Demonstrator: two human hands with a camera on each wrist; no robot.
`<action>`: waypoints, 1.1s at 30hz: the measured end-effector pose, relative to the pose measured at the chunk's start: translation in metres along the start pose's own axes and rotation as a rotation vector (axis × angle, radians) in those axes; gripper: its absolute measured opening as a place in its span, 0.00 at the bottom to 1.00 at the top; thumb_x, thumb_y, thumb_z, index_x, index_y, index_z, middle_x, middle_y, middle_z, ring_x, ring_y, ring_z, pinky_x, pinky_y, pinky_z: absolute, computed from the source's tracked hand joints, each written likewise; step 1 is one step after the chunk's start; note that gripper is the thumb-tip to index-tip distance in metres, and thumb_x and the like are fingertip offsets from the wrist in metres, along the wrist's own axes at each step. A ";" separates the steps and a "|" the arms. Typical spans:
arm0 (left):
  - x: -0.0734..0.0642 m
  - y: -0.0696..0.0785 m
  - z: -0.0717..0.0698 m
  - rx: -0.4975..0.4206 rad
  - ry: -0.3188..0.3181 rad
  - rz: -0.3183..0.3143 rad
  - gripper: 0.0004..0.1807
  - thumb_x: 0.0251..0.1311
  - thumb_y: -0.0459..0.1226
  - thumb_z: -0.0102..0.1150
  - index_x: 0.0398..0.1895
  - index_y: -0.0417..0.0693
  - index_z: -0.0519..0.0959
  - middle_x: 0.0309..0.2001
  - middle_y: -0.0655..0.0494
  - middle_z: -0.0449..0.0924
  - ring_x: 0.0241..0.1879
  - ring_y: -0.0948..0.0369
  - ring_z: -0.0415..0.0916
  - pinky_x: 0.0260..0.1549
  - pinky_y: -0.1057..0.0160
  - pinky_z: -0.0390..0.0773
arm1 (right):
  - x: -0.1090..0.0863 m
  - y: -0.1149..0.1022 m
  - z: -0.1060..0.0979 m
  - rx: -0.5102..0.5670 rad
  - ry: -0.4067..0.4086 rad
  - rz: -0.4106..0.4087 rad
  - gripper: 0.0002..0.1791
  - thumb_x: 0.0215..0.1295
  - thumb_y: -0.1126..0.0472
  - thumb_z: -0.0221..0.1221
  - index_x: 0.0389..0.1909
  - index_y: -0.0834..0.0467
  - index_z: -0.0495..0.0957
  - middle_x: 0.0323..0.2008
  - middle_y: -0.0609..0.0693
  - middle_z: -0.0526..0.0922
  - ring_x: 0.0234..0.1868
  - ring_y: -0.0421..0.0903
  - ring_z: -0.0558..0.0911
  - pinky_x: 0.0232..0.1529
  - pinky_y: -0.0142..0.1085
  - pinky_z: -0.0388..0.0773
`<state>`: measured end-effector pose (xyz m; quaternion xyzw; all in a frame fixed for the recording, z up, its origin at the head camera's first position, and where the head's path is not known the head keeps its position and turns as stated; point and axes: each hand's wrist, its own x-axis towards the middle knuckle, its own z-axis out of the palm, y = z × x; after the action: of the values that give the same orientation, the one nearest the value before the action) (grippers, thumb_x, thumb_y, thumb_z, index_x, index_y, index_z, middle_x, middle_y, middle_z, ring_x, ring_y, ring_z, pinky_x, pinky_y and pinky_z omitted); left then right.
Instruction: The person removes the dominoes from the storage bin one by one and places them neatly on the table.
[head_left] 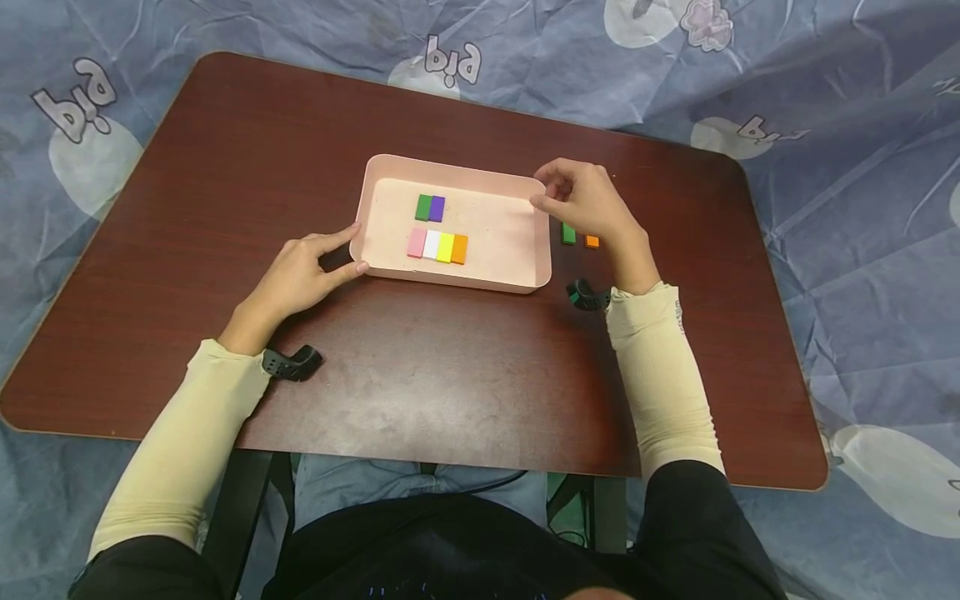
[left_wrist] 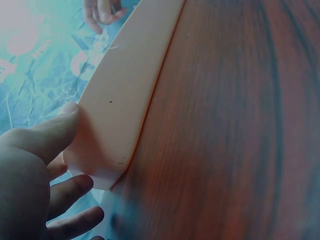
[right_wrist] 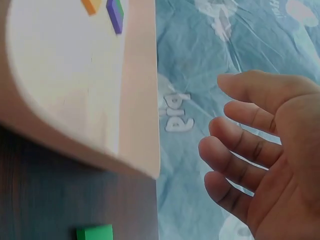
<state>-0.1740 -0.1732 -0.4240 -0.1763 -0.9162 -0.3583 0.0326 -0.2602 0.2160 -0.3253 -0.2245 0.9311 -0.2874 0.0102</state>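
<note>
Merely touching the tray [head_left: 502,237] at frame centre with a loosely spread left hand [head_left: 296,271]; hovering an empty, loosely curved right hand [head_left: 588,200] by its upper-right corner, near a green block [head_left: 567,235].

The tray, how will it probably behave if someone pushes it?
The tray is probably stiff, since its walls stand straight. Being broad and low, it seems unlikely to tip. The blocks inside lie flat, so they may slide rather than roll.
</note>
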 end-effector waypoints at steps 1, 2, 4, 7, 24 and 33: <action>0.000 0.000 0.000 0.002 0.000 0.000 0.35 0.53 0.54 0.60 0.64 0.54 0.67 0.57 0.43 0.71 0.55 0.47 0.68 0.52 0.48 0.66 | 0.003 -0.002 0.002 -0.003 -0.007 -0.005 0.16 0.58 0.56 0.60 0.44 0.59 0.77 0.26 0.50 0.76 0.26 0.43 0.73 0.29 0.32 0.67; 0.000 -0.001 -0.001 0.001 0.000 -0.001 0.35 0.54 0.54 0.60 0.64 0.54 0.67 0.57 0.43 0.71 0.55 0.47 0.68 0.52 0.48 0.66 | 0.006 -0.004 0.004 -0.007 -0.017 -0.004 0.16 0.58 0.55 0.60 0.45 0.59 0.77 0.26 0.49 0.76 0.26 0.43 0.73 0.29 0.32 0.67; 0.000 -0.001 -0.001 0.004 0.001 -0.001 0.35 0.54 0.54 0.60 0.64 0.54 0.67 0.57 0.43 0.71 0.55 0.47 0.68 0.53 0.48 0.65 | 0.012 -0.007 0.008 -0.005 -0.034 0.003 0.17 0.58 0.54 0.60 0.45 0.59 0.77 0.27 0.49 0.77 0.26 0.43 0.73 0.29 0.32 0.67; 0.000 -0.001 -0.002 0.008 0.000 -0.002 0.34 0.54 0.54 0.60 0.64 0.53 0.67 0.56 0.42 0.71 0.55 0.47 0.68 0.53 0.48 0.65 | 0.022 -0.010 0.015 0.001 -0.060 0.023 0.19 0.58 0.52 0.60 0.46 0.58 0.77 0.27 0.49 0.76 0.27 0.43 0.72 0.28 0.33 0.67; 0.000 -0.002 -0.003 0.028 0.003 0.018 0.34 0.54 0.53 0.60 0.64 0.52 0.67 0.56 0.39 0.71 0.55 0.47 0.69 0.53 0.48 0.65 | 0.072 -0.030 0.051 -0.006 -0.175 0.031 0.21 0.56 0.50 0.63 0.46 0.58 0.78 0.28 0.50 0.76 0.30 0.44 0.71 0.35 0.32 0.66; 0.000 -0.002 -0.001 0.015 -0.013 0.013 0.35 0.54 0.55 0.59 0.64 0.53 0.66 0.57 0.41 0.70 0.57 0.47 0.67 0.54 0.48 0.65 | 0.093 -0.037 0.071 -0.005 -0.250 0.036 0.22 0.51 0.52 0.67 0.45 0.57 0.78 0.26 0.51 0.78 0.28 0.42 0.72 0.33 0.30 0.68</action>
<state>-0.1750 -0.1751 -0.4246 -0.1844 -0.9179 -0.3499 0.0306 -0.3178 0.1120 -0.3540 -0.2421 0.9270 -0.2547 0.1309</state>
